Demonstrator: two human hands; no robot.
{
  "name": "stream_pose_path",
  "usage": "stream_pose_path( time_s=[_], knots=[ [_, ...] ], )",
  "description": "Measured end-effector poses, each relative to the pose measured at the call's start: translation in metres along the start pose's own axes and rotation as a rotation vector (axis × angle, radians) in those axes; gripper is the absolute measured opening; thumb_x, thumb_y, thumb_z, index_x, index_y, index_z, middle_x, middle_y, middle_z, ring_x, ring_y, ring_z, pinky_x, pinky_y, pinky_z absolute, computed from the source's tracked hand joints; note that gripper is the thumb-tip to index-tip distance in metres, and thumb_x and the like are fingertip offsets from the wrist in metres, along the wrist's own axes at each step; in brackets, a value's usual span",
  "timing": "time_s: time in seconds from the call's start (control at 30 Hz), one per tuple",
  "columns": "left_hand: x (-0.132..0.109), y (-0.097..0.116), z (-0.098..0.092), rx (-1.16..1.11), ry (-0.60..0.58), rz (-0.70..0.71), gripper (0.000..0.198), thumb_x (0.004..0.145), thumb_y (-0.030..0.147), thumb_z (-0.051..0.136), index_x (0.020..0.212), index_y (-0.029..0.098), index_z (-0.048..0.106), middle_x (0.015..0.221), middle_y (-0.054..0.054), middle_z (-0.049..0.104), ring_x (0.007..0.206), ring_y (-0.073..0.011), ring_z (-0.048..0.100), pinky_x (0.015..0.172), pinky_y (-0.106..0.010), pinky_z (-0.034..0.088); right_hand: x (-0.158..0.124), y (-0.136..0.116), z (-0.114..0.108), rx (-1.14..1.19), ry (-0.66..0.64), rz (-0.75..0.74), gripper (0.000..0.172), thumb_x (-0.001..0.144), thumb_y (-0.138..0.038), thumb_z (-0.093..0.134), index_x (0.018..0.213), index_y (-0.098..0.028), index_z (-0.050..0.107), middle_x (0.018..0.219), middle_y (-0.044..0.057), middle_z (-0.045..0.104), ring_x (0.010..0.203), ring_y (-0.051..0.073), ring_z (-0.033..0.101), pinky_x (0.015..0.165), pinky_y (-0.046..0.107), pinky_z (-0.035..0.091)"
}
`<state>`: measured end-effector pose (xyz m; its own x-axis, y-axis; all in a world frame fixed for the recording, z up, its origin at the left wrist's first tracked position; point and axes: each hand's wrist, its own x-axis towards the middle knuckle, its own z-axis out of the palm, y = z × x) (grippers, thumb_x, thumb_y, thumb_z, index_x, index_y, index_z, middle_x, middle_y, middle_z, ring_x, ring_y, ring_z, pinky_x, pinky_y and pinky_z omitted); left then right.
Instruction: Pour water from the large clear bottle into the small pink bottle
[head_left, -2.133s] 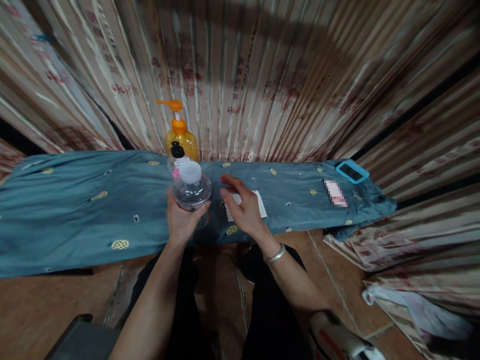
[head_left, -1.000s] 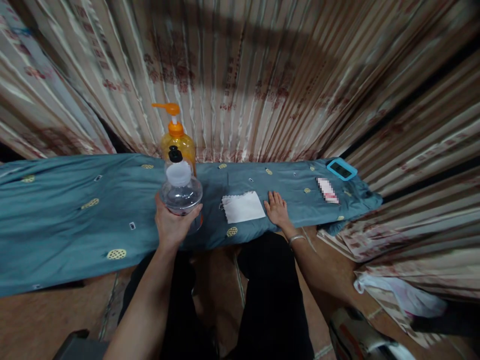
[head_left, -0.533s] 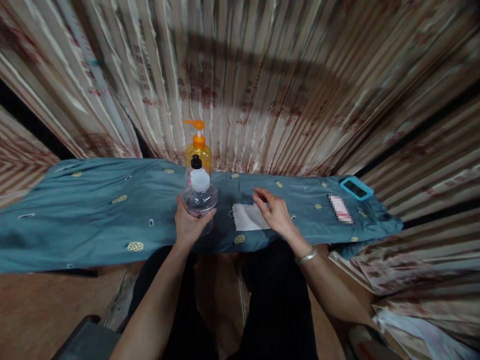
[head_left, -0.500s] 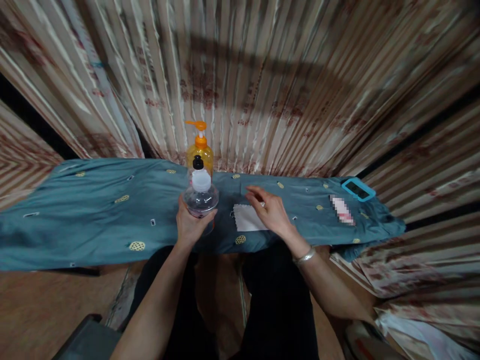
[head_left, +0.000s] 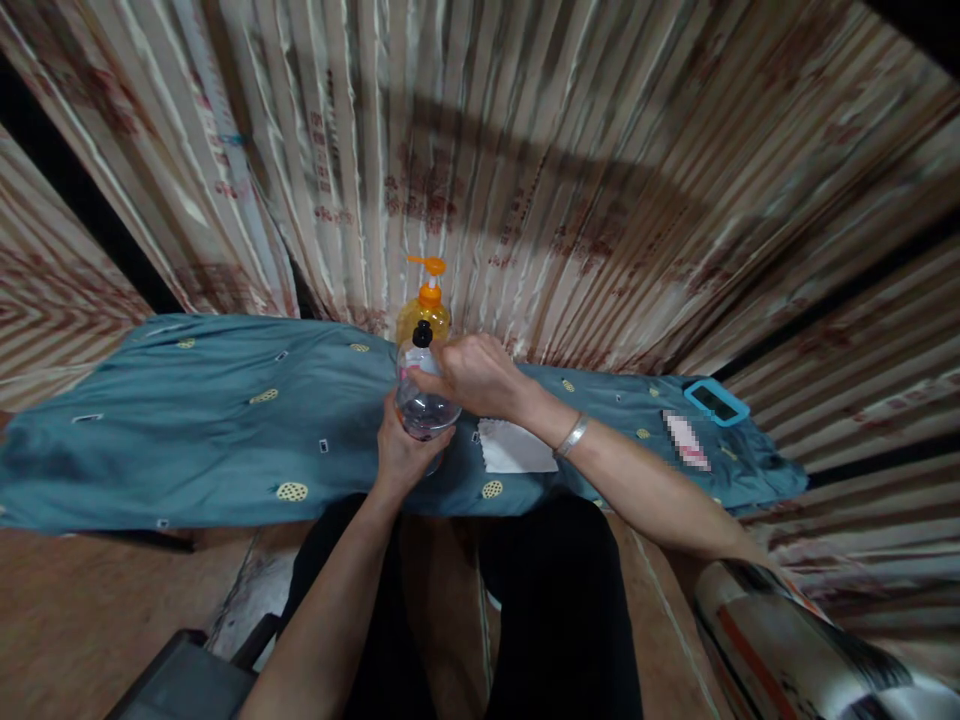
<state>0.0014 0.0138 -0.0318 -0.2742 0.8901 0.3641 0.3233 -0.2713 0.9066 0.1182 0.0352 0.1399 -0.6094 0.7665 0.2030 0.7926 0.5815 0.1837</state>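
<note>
A clear plastic bottle (head_left: 426, 412) stands upright near the front edge of the cloth-covered table. My left hand (head_left: 405, 452) is wrapped round its body, thumb across the front. My right hand (head_left: 474, 372) is closed over the bottle's top, hiding the white cap seen earlier. Just behind are a bottle with a black cap (head_left: 423, 334) and a yellow bottle with an orange pump (head_left: 431, 292), both partly covered by the clear bottle and my right hand. Below my right wrist lies a white cloth (head_left: 517, 450) with a zigzag edge.
The narrow table has a teal cloth (head_left: 217, 440) with pineapple prints. At its right end lie a blue-framed device (head_left: 716, 402) and a blurred-out pink and white item (head_left: 685, 440). A pleated curtain (head_left: 525, 200) hangs behind. A grey stool (head_left: 187, 680) is at lower left.
My right hand has moved left and up, from above the white cloth onto the top of the clear bottle. My left hand keeps its hold. The view has shifted slightly.
</note>
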Motion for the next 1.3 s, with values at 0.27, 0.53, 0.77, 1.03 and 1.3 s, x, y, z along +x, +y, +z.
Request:
stream_pose_path(
  time_s=[0.27,0.53,0.77,1.03,1.3],
  knots=[
    [0.002,0.0,-0.001,-0.064,-0.037,-0.032,0.088,0.054,0.039,0.088,0.13,0.02,0.047,0.114,-0.011,0.072,0.101,-0.0293,0.073,0.086,-0.042,0.059,0.0,0.011,-0.008,-0.011,-0.083,-0.165,0.05,0.105,-0.048,0.041,0.117,-0.006,0.066,0.102,0.02,0.078,0.095,0.033,0.075,0.072,0.037,0.048],
    [0.005,-0.002,-0.001,-0.045,-0.032,0.021,0.082,0.056,0.036,0.087,0.127,0.02,0.048,0.111,-0.009,0.073,0.097,-0.0268,0.073,0.086,-0.04,0.06,-0.001,0.01,-0.024,-0.055,-0.107,-0.209,0.067,0.098,-0.061,0.05,0.135,-0.006,0.055,0.107,0.021,0.076,0.1,0.033,0.072,0.079,0.039,0.053],
    [0.005,0.0,-0.002,-0.05,-0.05,0.038,0.083,0.057,0.036,0.088,0.128,0.02,0.048,0.113,-0.009,0.073,0.1,-0.0272,0.073,0.088,-0.041,0.06,0.009,0.011,-0.04,-0.055,-0.209,-0.201,0.031,0.097,-0.039,0.063,0.11,-0.012,0.072,0.095,0.015,0.079,0.096,0.03,0.074,0.072,0.034,0.051],
    [0.005,0.0,0.0,-0.028,-0.036,0.031,0.087,0.054,0.035,0.089,0.128,0.019,0.047,0.112,-0.01,0.073,0.102,-0.0289,0.073,0.089,-0.042,0.06,0.017,0.008,-0.044,-0.042,-0.245,-0.173,0.051,0.099,-0.049,0.057,0.114,-0.002,0.071,0.1,0.024,0.077,0.103,0.038,0.073,0.073,0.042,0.053],
    [0.005,0.0,0.001,-0.02,-0.039,0.014,0.089,0.055,0.037,0.09,0.13,0.018,0.047,0.109,-0.009,0.074,0.098,-0.0281,0.074,0.084,-0.039,0.061,0.015,0.006,-0.046,-0.037,-0.311,-0.237,0.046,0.092,-0.036,0.072,0.13,-0.01,0.063,0.108,0.014,0.078,0.107,0.03,0.073,0.083,0.036,0.055]
  ],
)
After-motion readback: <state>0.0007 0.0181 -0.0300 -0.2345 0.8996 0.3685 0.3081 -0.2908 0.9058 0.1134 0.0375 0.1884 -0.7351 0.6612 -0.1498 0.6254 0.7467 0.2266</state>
